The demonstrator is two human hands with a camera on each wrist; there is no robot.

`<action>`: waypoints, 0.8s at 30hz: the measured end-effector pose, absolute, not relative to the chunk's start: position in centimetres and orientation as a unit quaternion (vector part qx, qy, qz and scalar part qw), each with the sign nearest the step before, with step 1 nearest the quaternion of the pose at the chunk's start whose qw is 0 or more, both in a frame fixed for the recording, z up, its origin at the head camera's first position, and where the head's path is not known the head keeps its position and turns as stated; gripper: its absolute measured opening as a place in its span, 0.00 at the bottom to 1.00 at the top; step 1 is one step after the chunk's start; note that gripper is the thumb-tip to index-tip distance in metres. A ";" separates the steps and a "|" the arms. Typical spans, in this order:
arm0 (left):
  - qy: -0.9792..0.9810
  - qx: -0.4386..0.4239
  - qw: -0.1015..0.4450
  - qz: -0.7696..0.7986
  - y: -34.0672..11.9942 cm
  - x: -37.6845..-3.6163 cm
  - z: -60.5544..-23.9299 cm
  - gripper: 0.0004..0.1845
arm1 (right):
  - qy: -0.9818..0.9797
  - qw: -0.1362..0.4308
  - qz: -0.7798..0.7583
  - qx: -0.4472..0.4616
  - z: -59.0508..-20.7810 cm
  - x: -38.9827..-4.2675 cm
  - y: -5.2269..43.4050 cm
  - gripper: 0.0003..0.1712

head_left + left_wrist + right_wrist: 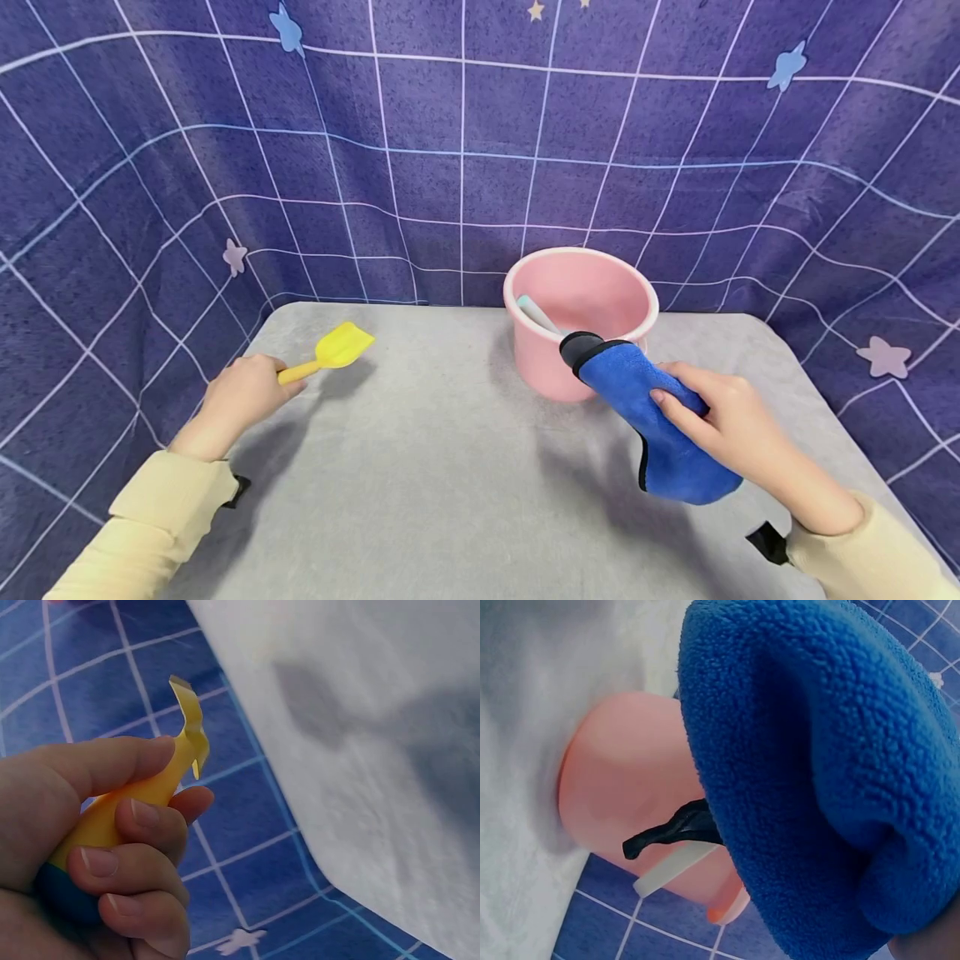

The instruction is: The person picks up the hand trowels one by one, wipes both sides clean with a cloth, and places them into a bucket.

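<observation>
My left hand (242, 393) grips the handle of a small yellow shovel (342, 345) above the table's left side. In the left wrist view, the fingers curl round the yellow shovel handle (154, 787), whose butt end is dark blue. With my right hand (731, 417) I pinch a blue cloth (645, 400) edged in black, thumb on its near side. The cloth hangs in front of the pink bucket (547, 367), its dark upper end overlapping the rim. Most of the right hand is hidden behind the blue cloth (757, 750) in the right wrist view.
Inside the bucket leans a pale stick-like thing (536, 312) with a light teal tip; its lower part is hidden. A grey tabletop (420, 467) carries the bucket toward its back right. Purple-blue gridded fabric (420, 192) with stars surrounds the back and sides.
</observation>
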State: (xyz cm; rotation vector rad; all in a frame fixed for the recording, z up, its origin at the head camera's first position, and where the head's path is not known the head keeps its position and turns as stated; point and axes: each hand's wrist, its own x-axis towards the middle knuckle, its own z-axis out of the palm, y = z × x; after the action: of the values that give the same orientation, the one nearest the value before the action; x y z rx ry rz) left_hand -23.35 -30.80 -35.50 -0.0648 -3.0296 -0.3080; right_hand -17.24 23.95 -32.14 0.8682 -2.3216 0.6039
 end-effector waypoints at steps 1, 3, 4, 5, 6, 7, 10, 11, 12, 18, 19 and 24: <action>-0.993 -0.025 0.052 -0.102 -30.5 -23.1 -35.3 0.15 | -0.871 0.294 0.226 0.323 -32.0 -17.2 24.0 0.16; -0.993 -0.030 0.059 -0.100 -29.9 -22.6 -34.9 0.14 | -0.870 0.300 0.223 0.320 -31.8 -17.2 24.0 0.16; -0.992 -0.036 0.063 -0.100 -29.6 -22.4 -34.7 0.14 | -0.870 0.302 0.223 0.320 -31.7 -17.1 24.0 0.17; -0.992 -0.042 0.066 -0.099 -29.2 -22.1 -34.5 0.14 | -0.869 0.304 0.222 0.321 -31.6 -17.1 24.0 0.17; -0.992 -0.049 0.071 -0.098 -28.9 -21.9 -34.3 0.13 | -0.868 0.306 0.222 0.322 -31.4 -17.1 24.0 0.17; -0.991 -0.058 0.076 -0.096 -28.6 -21.7 -34.1 0.12 | -0.866 0.307 0.222 0.325 -31.3 -17.1 24.0 0.17; -0.986 -0.095 0.104 -0.087 -27.6 -21.1 -33.7 0.11 | -0.860 0.315 0.222 0.336 -30.8 -17.0 23.8 0.16; -0.985 -0.106 0.111 -0.084 -27.3 -20.9 -33.5 0.11 | -0.858 0.316 0.221 0.340 -30.7 -17.0 23.8 0.15; -0.983 -0.116 0.119 -0.080 -27.0 -20.7 -33.3 0.11 | -0.856 0.317 0.221 0.343 -30.5 -17.0 23.7 0.15; -0.978 -0.147 0.124 -0.084 -25.1 -19.3 -32.0 0.09 | -0.846 0.325 0.218 0.363 -29.6 -16.9 23.4 0.11; -0.977 -0.151 0.121 -0.087 -24.8 -19.1 -31.7 0.09 | -0.845 0.324 0.218 0.365 -29.4 -16.9 23.3 0.11; -0.974 -0.175 0.111 -0.090 -23.2 -18.0 -30.5 0.08 | -0.843 0.328 0.210 0.371 -28.6 -16.7 22.7 0.11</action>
State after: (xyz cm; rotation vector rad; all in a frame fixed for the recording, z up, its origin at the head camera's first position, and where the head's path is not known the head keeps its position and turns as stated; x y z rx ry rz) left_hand -17.98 -23.23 -30.50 -0.5130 -2.8623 -0.2640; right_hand -16.75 22.75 -28.56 0.9712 -2.2071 0.5490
